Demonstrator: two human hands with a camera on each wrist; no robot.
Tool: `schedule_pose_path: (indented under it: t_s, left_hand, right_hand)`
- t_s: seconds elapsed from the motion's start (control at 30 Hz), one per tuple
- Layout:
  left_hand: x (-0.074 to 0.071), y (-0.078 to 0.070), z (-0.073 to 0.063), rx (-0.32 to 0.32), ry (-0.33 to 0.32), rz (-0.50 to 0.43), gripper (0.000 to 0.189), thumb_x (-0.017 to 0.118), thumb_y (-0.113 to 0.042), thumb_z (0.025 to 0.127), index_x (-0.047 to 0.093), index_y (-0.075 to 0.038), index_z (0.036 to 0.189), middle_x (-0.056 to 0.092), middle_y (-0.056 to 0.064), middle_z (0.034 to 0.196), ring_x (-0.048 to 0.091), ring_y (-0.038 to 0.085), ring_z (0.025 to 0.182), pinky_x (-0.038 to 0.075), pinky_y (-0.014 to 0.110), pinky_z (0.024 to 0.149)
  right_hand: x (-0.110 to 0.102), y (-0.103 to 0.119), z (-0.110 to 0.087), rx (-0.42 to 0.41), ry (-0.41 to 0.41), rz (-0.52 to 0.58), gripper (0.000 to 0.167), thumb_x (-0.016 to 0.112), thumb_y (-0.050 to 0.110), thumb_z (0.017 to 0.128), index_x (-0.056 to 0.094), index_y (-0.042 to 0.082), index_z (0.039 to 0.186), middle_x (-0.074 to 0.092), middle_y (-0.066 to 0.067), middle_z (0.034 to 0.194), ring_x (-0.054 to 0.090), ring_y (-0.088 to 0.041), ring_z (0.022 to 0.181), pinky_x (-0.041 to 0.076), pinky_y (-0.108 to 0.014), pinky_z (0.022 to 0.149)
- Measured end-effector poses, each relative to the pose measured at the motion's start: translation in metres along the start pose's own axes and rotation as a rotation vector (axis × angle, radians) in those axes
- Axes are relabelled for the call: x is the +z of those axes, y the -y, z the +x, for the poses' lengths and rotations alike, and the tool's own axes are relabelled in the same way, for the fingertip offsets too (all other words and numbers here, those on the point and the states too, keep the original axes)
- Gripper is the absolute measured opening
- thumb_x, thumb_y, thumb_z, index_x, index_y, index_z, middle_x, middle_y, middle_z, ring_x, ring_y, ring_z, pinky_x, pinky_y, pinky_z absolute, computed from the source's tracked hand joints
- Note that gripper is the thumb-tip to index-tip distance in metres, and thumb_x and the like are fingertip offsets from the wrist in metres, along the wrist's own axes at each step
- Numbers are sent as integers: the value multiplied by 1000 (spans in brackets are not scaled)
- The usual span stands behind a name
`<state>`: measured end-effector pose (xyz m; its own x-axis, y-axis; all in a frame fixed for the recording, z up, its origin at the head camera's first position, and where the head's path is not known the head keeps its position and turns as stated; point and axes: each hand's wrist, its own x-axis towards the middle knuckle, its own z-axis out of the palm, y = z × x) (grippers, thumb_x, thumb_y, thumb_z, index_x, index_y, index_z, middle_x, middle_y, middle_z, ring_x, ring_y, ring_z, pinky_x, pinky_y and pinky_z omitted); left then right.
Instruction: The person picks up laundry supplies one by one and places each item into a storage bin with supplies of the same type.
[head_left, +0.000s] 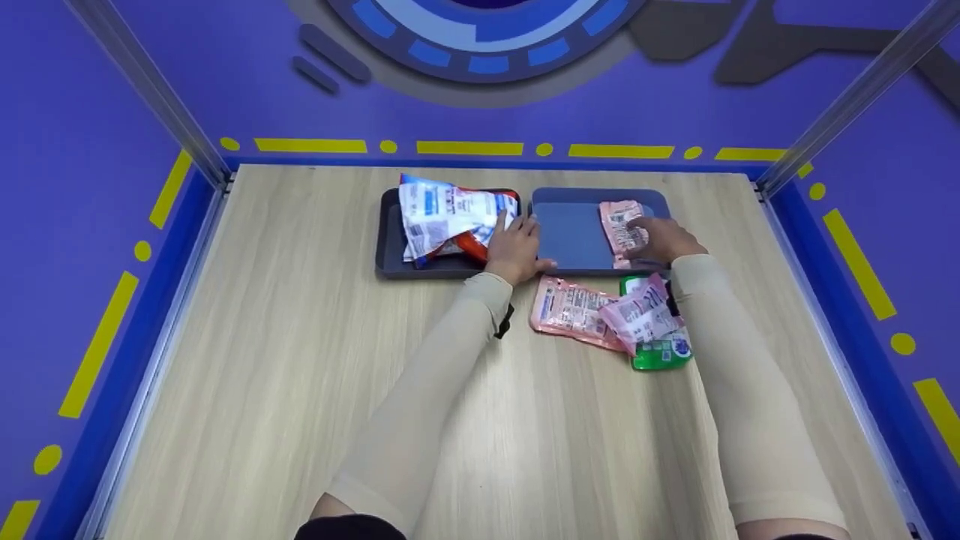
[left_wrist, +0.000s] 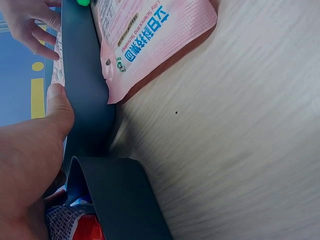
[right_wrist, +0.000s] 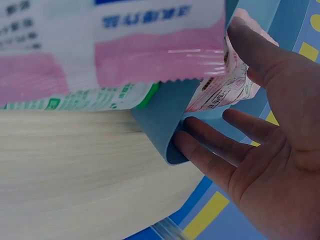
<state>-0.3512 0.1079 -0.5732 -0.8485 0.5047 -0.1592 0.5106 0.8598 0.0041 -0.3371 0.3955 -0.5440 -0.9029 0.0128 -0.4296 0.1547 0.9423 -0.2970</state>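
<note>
My left hand rests over the adjoining rims of two trays, its fingers stretched along the white-and-blue bag in the dark grey tray. In the left wrist view its thumb lies at the blue-grey tray's wall. Inside the blue-grey tray, a pink printed pouch lies towards the right end. My right hand reaches over that pouch. The right wrist view has the thumb at the pouch's edge and the other fingers spread apart, two near the tray rim.
In front of the blue-grey tray, a larger pink pouch lies on the wooden table. Beside it a pink-and-white packet overlaps a green pack, under the right forearm. Red packaging shows beneath the white-and-blue bag. Blue walls enclose the table.
</note>
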Motion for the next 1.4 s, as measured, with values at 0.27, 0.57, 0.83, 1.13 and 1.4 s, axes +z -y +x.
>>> schedule_pose_path:
  t_s: [0.27, 0.57, 0.83, 1.13, 1.4]
  left_hand:
    - [-3, -1, -3, 4, -2, 21, 89, 47, -73, 94, 36, -15, 161, 27, 2, 169, 26, 22, 154, 1, 50, 127]
    - [-3, 0, -6, 3, -9, 25, 90, 50, -73, 93, 38, -15, 160, 28, 2, 169, 27, 22, 153, 3, 50, 127]
    - [-1, 0, -2, 2, -3, 6, 91, 52, -73, 92, 38, -15, 160, 27, 2, 169, 27, 22, 153, 2, 51, 127]
    - [-3, 0, -1, 8, 25, -33, 90, 53, -71, 94, 36, -14, 161, 26, 3, 169, 25, 23, 154, -1, 51, 127]
    - [-3, 0, 0, 16, 34, -27, 92, 53, -72, 94, 34, -13, 162, 25, 3, 170, 24, 23, 155, -1, 50, 127]
  right_hand:
    - [0, -5, -3, -91, -27, -45, 71, 74, 23, 96, 42, 4, 156, 44, -28, 153, 36, -52, 143, 32, -68, 114]
    - [2, -5, -14, -111, -50, -22, 65, 71, 23, 98, 43, 9, 156, 49, -26, 150, 42, -49, 138, 37, -68, 110]
    - [0, -1, -30, -155, -79, 36, 63, 69, 23, 100, 43, 12, 156, 39, -23, 159, 30, -49, 148, 30, -69, 115]
    - [3, 1, -45, -203, -114, 34, 64, 71, 26, 99, 45, 15, 156, 36, -22, 161, 28, -46, 149, 28, -67, 116]
    - [10, -1, -58, -271, -149, 18, 62, 70, 27, 99, 47, 14, 155, 35, -23, 162, 28, -46, 149, 27, -67, 117]
